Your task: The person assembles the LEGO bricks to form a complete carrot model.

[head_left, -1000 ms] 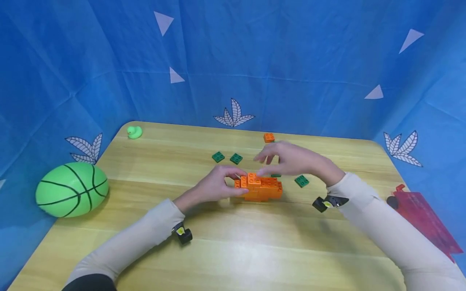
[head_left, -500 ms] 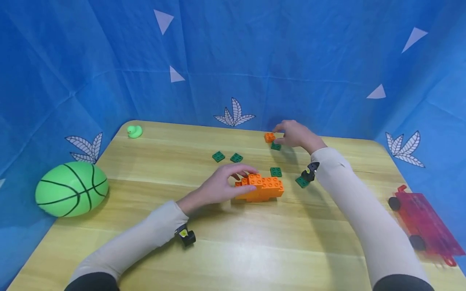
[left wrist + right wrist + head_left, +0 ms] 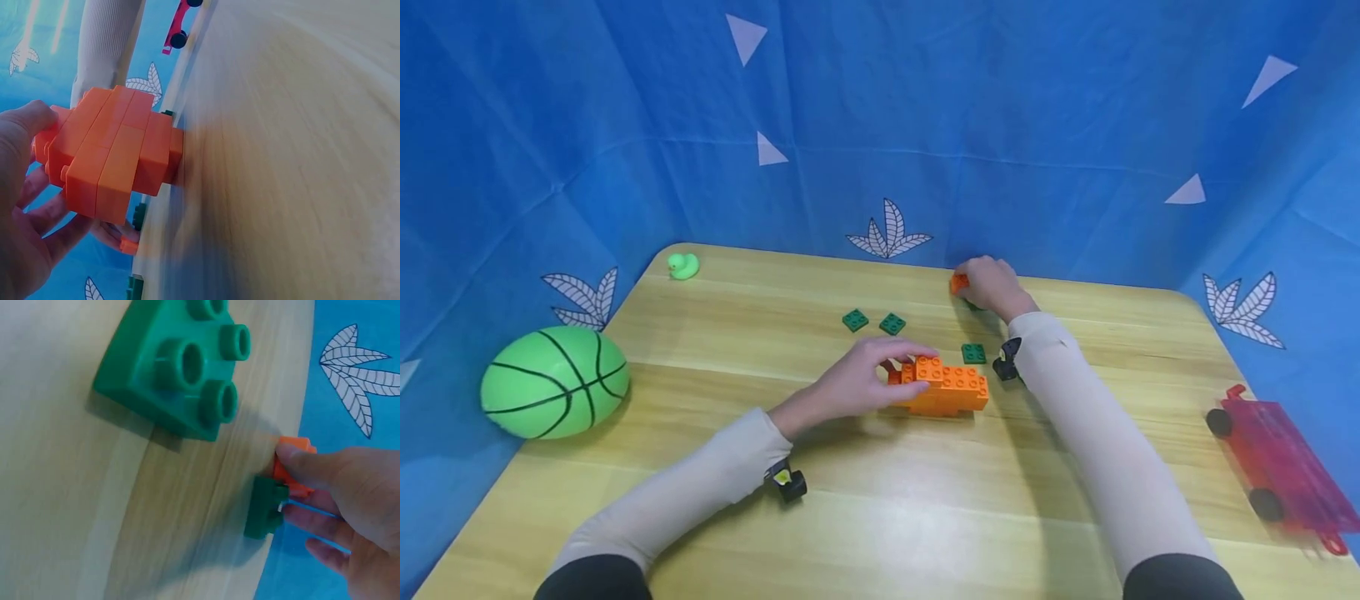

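On the bench [image 3: 880, 525], for landmark: orange build [image 3: 951, 398] of stacked bricks. Held at its left end in left hand [image 3: 859, 379], with thumb at the near side, fingers round the back, spread fairly wide across it. Well beyond the build, slightly to its right: small orange brick [image 3: 299, 445], pinched in right hand [image 3: 995, 285] with fingers drawn narrow (firmness of grip, cannot tell; far face hidden). Close against it, green neighbour [image 3: 255, 509]; touching or merely beside, cannot tell.

Step in hand, to judge by the pinch: taking up that brick. Best done squarely across opposite side walls, leaving studs and underside free. Lift straight, so as not to drag the green neighbour. Carry high over the single green brick [image 3: 973, 353], just beyond the build. Steady the build lightly meanwhile; likely to tip or shift under a hard squeeze.
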Available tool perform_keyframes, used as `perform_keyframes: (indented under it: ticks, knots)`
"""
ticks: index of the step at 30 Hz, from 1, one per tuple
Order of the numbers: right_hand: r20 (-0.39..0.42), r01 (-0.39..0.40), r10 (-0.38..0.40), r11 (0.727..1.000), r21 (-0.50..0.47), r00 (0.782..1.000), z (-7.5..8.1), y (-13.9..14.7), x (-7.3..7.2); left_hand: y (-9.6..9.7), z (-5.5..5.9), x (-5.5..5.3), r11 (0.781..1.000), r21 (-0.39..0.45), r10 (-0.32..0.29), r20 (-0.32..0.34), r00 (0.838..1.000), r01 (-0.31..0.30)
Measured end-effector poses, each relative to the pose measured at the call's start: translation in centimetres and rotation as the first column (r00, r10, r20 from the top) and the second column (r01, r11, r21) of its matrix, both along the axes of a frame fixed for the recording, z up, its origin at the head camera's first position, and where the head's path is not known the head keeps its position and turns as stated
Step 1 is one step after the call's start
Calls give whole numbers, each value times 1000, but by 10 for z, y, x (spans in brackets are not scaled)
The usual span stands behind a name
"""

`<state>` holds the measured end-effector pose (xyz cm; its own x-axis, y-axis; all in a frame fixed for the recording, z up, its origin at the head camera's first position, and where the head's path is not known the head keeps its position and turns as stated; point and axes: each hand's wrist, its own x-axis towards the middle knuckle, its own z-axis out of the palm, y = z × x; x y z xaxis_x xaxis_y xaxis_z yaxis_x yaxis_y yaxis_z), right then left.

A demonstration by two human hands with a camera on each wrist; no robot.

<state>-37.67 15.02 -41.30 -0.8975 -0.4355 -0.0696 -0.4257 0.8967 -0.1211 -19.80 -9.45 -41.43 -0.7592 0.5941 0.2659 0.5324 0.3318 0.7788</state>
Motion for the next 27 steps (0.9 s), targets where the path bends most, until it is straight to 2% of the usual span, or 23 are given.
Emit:
perform_keyframes:
  ticks: [3, 7, 11, 17, 20, 24, 27]
  knots:
    - [28, 5, -3, 999, -50, 1000, 7, 1, 5, 1, 1, 0, 999, -33, 4, -8, 1000, -4]
    - [35, -25, 30, 991, -130, 999, 25, 2, 17, 2, 2, 0, 998, -66, 14, -6, 1000, -14]
    - [18, -93, 98, 978, -185, 995, 47, 8, 37, 3, 0, -2, 996, -92, 13, 5, 1000, -13]
    - [86, -127, 152, 961, -248, 985, 69, 17, 72, -1, 3, -5, 990, -140, 22, 18, 1000, -19]
    - [103, -187, 221, 945, -270, 970, 75, 18, 91, -3, 4, -6, 989, -149, 28, 29, 999, -24]
    - [98, -265, 311, 909, -323, 945, 78, 19, 115, -4, 4, -7, 989, -145, 25, 31, 999, -20]
    - [93, -286, 343, 883, -373, 935, 79, 17, 133, -3, 3, -7, 991, -132, 24, 18, 1000, -22]
